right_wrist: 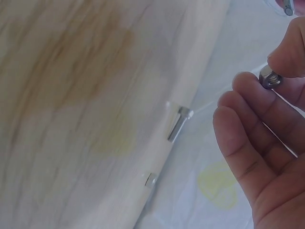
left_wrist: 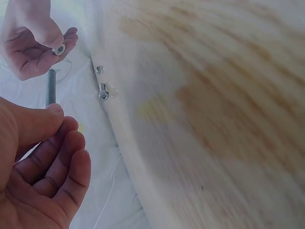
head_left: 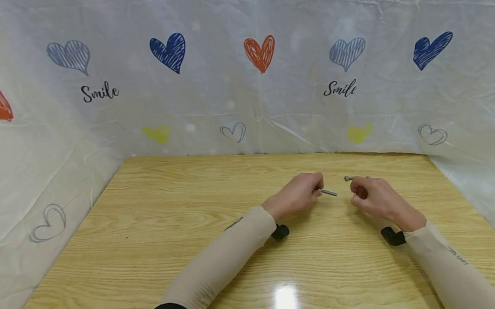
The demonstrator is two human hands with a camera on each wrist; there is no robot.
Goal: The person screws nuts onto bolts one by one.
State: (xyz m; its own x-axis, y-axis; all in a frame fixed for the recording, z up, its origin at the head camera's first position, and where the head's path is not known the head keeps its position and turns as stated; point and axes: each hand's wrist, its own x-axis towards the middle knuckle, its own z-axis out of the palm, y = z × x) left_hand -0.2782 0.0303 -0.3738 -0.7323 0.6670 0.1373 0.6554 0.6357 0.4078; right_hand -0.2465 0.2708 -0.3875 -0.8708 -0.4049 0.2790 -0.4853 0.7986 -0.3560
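Observation:
My left hand [head_left: 297, 194] pinches a threaded metal bolt [head_left: 328, 192] between thumb and forefinger, its bare end pointing right toward the other hand. The bolt's thread [left_wrist: 51, 88] shows clearly in the left wrist view, while its head is hidden in the fingers. A small metal nut [right_wrist: 270, 78] is held by my right hand [head_left: 382, 201], between thumb and fingertip. Bolt and nut are apart, with a short gap between the hands. Just beyond the right hand, a second bolt [head_left: 349, 178] with a socket head lies on the table, near another nut [left_wrist: 99, 69].
The wood-grain table [head_left: 171, 214] spreads under both arms. A white sheet [head_left: 211, 95] printed with hearts hangs behind its far edge and along the sides. Black wrist mounts [head_left: 392, 236] stick out under the beige sleeves [head_left: 224, 263].

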